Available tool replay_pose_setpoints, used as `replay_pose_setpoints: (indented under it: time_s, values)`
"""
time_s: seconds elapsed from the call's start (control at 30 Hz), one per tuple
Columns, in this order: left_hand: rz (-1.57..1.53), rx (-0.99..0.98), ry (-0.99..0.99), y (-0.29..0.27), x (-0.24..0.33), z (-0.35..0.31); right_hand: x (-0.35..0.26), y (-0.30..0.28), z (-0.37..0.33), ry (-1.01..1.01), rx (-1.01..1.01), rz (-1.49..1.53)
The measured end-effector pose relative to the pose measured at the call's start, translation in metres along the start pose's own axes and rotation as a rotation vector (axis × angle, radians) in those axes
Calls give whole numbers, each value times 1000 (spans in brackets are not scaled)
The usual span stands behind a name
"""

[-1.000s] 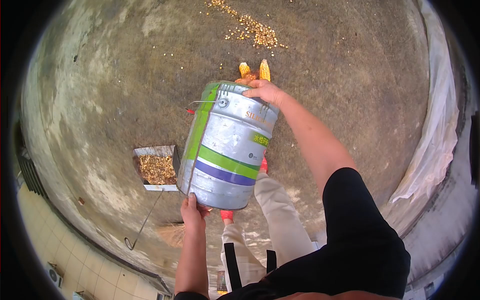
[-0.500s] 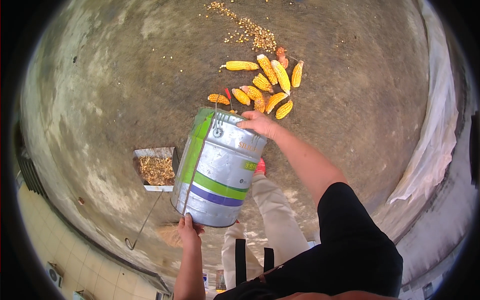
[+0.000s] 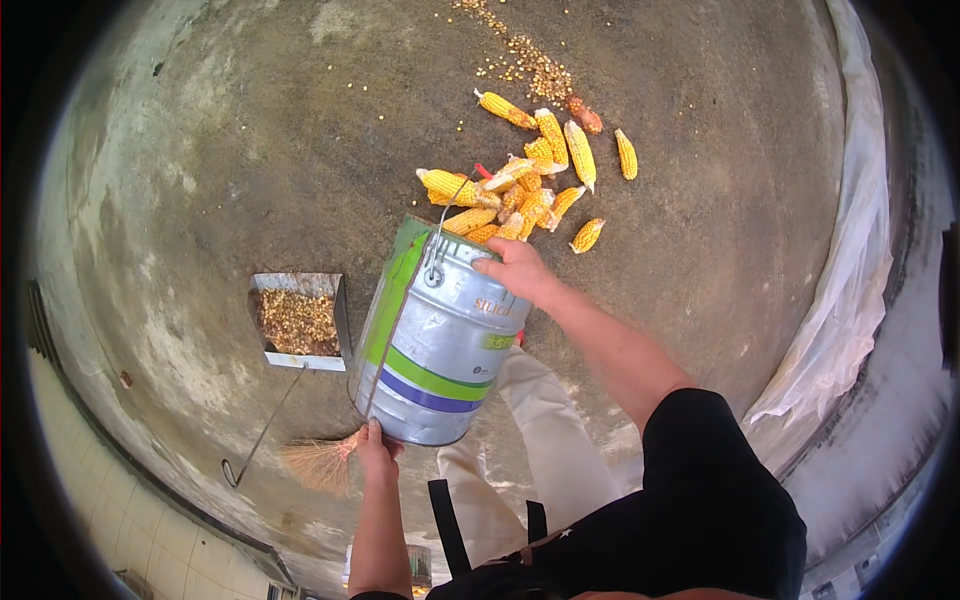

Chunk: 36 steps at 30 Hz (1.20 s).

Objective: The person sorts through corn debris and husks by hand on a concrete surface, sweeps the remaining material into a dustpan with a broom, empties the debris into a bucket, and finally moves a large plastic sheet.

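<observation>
A silver metal bucket (image 3: 440,340) with green and purple bands is tipped, its mouth facing away from me. My left hand (image 3: 378,450) grips its bottom edge. Near the mouth, my right hand (image 3: 515,268) is closed on the rim. Corn cobs (image 3: 500,200) lie piled on the floor right at the mouth, several of them overlapping. The bucket's wire handle (image 3: 441,235) hangs across the opening. A small red item (image 3: 483,171) shows among the cobs. The bucket's inside is hidden from view.
Loose kernels (image 3: 540,75) are scattered beyond the cobs. To the left sits a long-handled metal dustpan (image 3: 340,320) holding kernels, with a straw broom (image 3: 325,465) nearer me. White plastic sheeting (image 3: 835,290) runs along the right side. Another container (image 3: 418,568) stands near the lower edge.
More cobs have come out of the bucket, and the pile at its mouth has grown. Some cobs have shifted or turned on the floor. Both hands keep their hold.
</observation>
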<state>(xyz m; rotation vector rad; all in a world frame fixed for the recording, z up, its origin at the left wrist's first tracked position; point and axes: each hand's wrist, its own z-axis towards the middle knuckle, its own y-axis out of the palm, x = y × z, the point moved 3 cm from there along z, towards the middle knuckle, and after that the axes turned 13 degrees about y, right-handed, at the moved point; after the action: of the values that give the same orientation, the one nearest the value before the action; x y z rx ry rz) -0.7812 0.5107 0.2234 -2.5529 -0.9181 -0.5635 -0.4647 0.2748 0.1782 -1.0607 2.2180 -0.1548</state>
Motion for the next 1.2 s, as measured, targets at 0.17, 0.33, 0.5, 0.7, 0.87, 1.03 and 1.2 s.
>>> replay_pose_setpoints:
  time_s: [0.17, 0.33, 0.5, 0.7, 0.87, 1.03, 1.2]
  values:
    - [12, 19, 5, -18, -12, 11, 4, 24, 2, 136, -137, 54]
    - [-4, 27, 27, -24, -14, 6, -36, 23, -37, 63, -96, 43]
    - [-73, -12, -31, -25, -44, 9, -43, 18, -34, 60, -23, -138]
    - [-41, 8, -31, -34, -48, 14, -40, 28, -36, 58, -30, -40]
    - [-69, 17, -82, -66, -68, 2, -71, 49, -100, -4, -60, -292]
    - [-82, 15, -114, -72, -81, -5, -89, 60, -121, -133, 41, -263]
    - [-19, 110, -106, -114, -101, -7, -45, 106, -99, -49, -143, -157]
